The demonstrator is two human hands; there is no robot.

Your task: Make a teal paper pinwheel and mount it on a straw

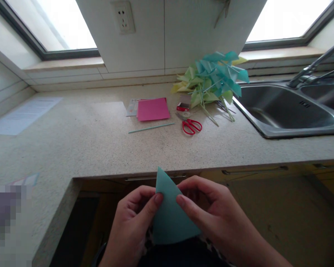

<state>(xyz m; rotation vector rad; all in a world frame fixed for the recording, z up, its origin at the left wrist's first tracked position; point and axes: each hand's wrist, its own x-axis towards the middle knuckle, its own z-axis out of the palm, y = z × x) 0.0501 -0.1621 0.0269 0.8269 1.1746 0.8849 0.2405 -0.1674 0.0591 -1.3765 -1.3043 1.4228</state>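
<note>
A teal sheet of paper [169,215], folded into a triangle with its tip pointing up, is pinched between both hands below the counter's front edge. My left hand [130,222] grips its left edge with the thumb on top. My right hand [214,211] grips the right edge, thumb pressed on the paper's face. The lower corners of the paper are hidden behind my hands.
On the speckled counter [86,141] lie a pink paper stack [152,109], a thin teal stick [151,128], red scissors [191,125], a small red box [183,105] and a pile of teal and yellow-green paper pinwheels [211,79]. A steel sink [289,111] is at right, a white sheet [23,115] at left.
</note>
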